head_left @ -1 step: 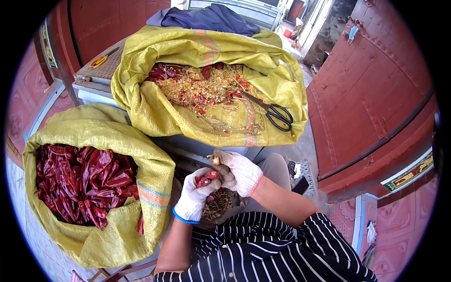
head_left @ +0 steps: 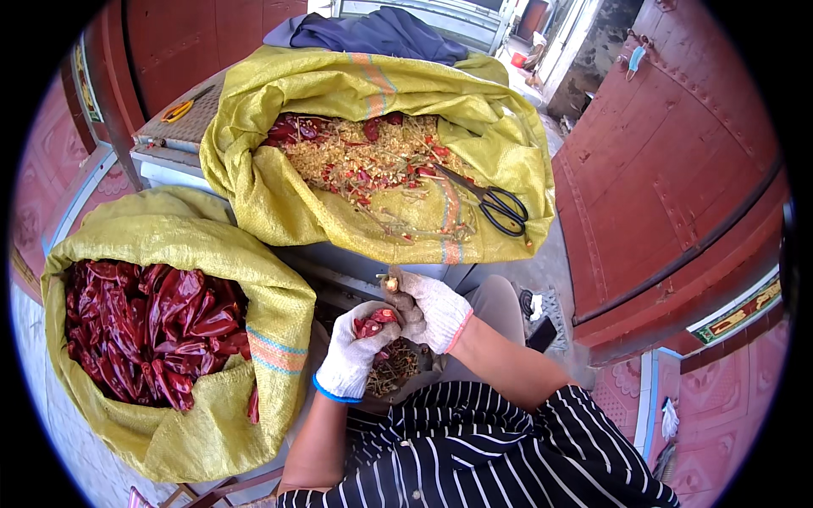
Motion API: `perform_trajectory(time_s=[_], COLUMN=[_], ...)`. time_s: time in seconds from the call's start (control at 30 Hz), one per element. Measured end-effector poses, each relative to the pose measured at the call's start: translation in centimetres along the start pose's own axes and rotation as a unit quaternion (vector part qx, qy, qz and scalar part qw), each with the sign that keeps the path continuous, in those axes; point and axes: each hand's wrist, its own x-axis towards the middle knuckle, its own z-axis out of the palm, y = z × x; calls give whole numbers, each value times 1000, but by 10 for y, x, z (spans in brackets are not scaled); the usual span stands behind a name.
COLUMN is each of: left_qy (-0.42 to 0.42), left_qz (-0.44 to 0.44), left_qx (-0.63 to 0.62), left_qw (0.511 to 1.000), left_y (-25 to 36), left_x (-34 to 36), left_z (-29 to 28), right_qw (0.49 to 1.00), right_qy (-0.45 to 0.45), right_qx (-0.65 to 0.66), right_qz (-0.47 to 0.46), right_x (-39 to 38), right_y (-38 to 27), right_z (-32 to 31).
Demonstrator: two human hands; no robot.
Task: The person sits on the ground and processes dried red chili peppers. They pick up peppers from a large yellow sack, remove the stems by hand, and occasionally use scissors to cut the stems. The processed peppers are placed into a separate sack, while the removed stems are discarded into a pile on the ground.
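In my left hand (head_left: 352,349), gloved in white with a blue cuff, is a dried red chili pepper (head_left: 373,322), its torn open end facing up. My right hand (head_left: 428,309), in a white glove with soiled fingertips, pinches a small pale chili stem (head_left: 391,285) close above it. The two hands nearly touch. Below them, between my legs, a container partly hidden by the hands holds stem scraps (head_left: 391,368). To the left, a yellow woven sack (head_left: 203,432) gapes around a heap of whole dried red chilies (head_left: 152,326).
Ahead, a second yellow woven sack (head_left: 500,110) holds seeds and pepper bits (head_left: 364,157), with black-handled scissors (head_left: 501,207) on it. Orange-handled scissors (head_left: 178,110) lie on the table at far left. A red door (head_left: 660,144) stands at right; a dark phone (head_left: 540,334) lies low beside my knee.
My right hand has shifted very slightly, and the stem in its fingers is tilted a little differently. Everything else stays where it was.
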Motion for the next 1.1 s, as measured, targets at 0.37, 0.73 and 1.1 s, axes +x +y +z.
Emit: perform_trajectory(time_s=[0.37,0.73,1.1], left_qy=[-25,-43,-21], left_qz=[19,23,-13], left_qx=[-189,-174,-214], left_qw=[981,984,977], left_y=[-3,-15,-17], left_x=[5,13,18], left_z=[-24,-33,-30], right_qw=[611,503,568], right_qy=[3,236,218], right_qx=[-771,-818,-762], right_qz=[-181,-147,-223], right_x=[-27,164,149], right_y=[-105,-199,-207], right_z=[20,53,29])
